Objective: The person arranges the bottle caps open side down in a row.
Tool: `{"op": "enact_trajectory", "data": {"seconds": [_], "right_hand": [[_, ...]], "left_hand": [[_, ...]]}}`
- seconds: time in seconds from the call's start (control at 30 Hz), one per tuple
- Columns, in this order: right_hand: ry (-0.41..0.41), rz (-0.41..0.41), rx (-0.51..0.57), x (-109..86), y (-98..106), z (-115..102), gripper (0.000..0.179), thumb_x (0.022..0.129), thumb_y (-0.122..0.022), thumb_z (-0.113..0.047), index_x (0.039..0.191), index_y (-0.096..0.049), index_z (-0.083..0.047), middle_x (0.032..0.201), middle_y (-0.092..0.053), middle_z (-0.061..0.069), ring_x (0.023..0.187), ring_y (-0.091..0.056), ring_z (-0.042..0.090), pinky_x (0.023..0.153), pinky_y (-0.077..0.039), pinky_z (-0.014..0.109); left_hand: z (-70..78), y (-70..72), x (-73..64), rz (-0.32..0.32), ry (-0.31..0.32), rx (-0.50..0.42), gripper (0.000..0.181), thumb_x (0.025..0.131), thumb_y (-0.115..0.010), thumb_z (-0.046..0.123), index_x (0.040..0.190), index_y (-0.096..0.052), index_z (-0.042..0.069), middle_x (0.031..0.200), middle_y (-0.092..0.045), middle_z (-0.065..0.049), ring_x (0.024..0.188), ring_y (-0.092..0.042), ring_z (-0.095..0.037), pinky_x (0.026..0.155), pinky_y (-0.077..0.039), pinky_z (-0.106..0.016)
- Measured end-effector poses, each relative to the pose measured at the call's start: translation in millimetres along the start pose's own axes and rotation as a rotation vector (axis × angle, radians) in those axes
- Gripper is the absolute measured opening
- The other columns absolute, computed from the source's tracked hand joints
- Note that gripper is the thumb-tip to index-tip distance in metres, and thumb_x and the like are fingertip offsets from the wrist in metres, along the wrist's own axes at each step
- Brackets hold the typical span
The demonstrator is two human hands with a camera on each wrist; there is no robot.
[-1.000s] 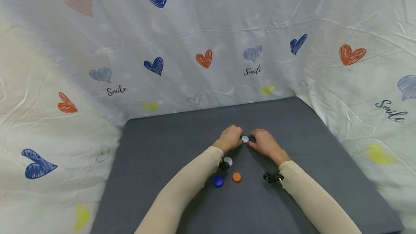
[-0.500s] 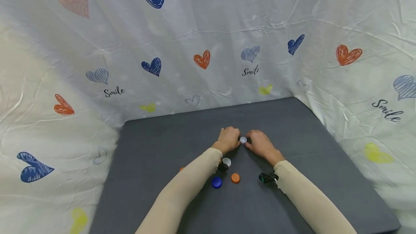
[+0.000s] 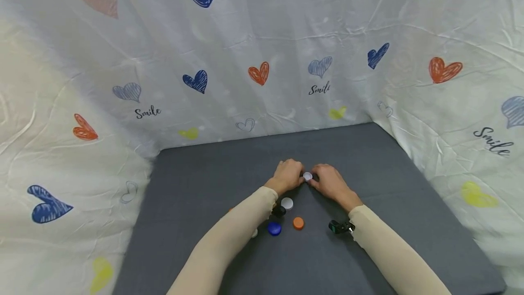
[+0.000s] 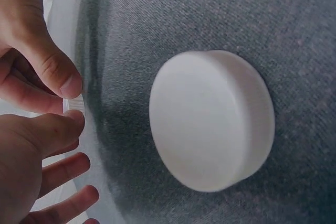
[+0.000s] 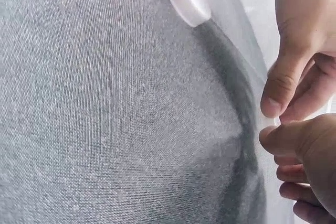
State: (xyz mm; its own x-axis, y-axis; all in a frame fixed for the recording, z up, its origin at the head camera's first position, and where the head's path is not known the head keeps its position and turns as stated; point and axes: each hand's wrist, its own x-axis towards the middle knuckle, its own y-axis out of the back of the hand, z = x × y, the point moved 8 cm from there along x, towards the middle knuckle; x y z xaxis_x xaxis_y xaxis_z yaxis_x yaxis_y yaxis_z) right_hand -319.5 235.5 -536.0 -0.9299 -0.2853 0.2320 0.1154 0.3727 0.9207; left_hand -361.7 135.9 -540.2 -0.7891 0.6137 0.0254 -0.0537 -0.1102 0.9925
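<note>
A small white ridged bottle cap (image 3: pixel 308 176) is held up between my two hands, over the far part of the table. On one side, my left hand (image 3: pixel 288 175) pinches the cap with thumb and fingertips. Opposite it, my right hand (image 3: pixel 329 182) grips the other edge. In the left wrist view the cap's ribbed edge (image 4: pixel 76 102) shows between both thumbs, and the lower fingers of the left hand (image 4: pixel 31 166) are spread. From the right wrist, the cap is mostly hidden behind the fingertips of the right hand (image 5: pixel 317 161) and the left hand (image 5: pixel 302 45).
A larger white cap (image 3: pixel 287 203) lies on the dark grey table (image 3: pixel 196 185) near my left wrist. Closer to me are a blue cap (image 3: pixel 274 228) and an orange cap (image 3: pixel 298 223). A pale round thing (image 3: pixel 254 233) is partly hidden by the left sleeve. A heart-printed curtain (image 3: pixel 229 49) borders the table.
Both hands have shifted very slightly left and stay pinched on the white cap. The caps on the table have not moved.
</note>
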Motion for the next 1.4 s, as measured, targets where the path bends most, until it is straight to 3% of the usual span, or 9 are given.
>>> {"op": "enact_trajectory", "data": {"seconds": [0.17,0.33,0.63,0.8,1.0,1.4], "right_hand": [[-0.001,0.006,0.002,-1.5,5,-3,0.026,0.087,-0.078,-0.023,0.105,-0.076,-0.004,0.109,-0.073,0.013,0.105,-0.067,0.033,0.091,-0.052,0.051],[0.008,0.023,0.017,-4.2,12,-10,0.027,0.087,-0.079,-0.023,0.106,-0.076,-0.004,0.111,-0.073,0.014,0.107,-0.067,0.033,0.092,-0.053,0.051],[0.023,0.041,0.019,-8.3,25,-23,0.03,0.087,-0.079,-0.024,0.109,-0.075,-0.004,0.117,-0.071,0.014,0.111,-0.066,0.033,0.092,-0.053,0.051],[0.035,0.051,0.032,-10.5,32,-32,0.032,0.087,-0.079,-0.024,0.111,-0.075,-0.004,0.119,-0.071,0.013,0.115,-0.064,0.032,0.094,-0.053,0.05],[0.066,0.093,0.033,-14.7,42,-43,0.032,0.086,-0.081,-0.023,0.111,-0.075,-0.004,0.12,-0.07,0.013,0.114,-0.064,0.031,0.093,-0.053,0.051],[0.12,0.147,0.081,-27.4,59,-71,0.033,0.084,-0.082,-0.023,0.112,-0.075,-0.007,0.123,-0.069,0.011,0.116,-0.063,0.031,0.093,-0.052,0.052]], "left_hand": [[0.5,5.6,-3.8,0.006,-0.005,-0.004,0.014,0.091,-0.074,0.038,0.097,-0.078,0.025,0.091,-0.073,0.007,0.084,-0.066,-0.014,0.08,-0.052,-0.043],[1.5,13.9,-10.2,0.027,-0.016,-0.01,0.012,0.091,-0.074,0.036,0.093,-0.078,0.025,0.085,-0.071,0.008,0.077,-0.064,-0.013,0.079,-0.054,-0.043],[3.6,34.8,-27.0,0.046,-0.028,-0.036,0.013,0.091,-0.074,0.034,0.098,-0.078,0.024,0.086,-0.072,0.008,0.069,-0.061,-0.009,0.066,-0.051,-0.034],[2.9,43.3,-35.9,0.073,-0.045,-0.034,0.016,0.091,-0.074,0.035,0.103,-0.078,0.025,0.092,-0.074,0.008,0.073,-0.064,-0.009,0.063,-0.052,-0.031],[3.9,53.7,-47.3,0.112,-0.065,-0.03,0.02,0.091,-0.074,0.036,0.108,-0.077,0.025,0.1,-0.076,0.007,0.082,-0.069,-0.012,0.068,-0.056,-0.033],[6.9,81.4,-81.8,0.207,-0.096,0.002,0.024,0.089,-0.075,0.04,0.108,-0.078,0.024,0.097,-0.076,0.008,0.087,-0.069,-0.014,0.072,-0.057,-0.032]]}}
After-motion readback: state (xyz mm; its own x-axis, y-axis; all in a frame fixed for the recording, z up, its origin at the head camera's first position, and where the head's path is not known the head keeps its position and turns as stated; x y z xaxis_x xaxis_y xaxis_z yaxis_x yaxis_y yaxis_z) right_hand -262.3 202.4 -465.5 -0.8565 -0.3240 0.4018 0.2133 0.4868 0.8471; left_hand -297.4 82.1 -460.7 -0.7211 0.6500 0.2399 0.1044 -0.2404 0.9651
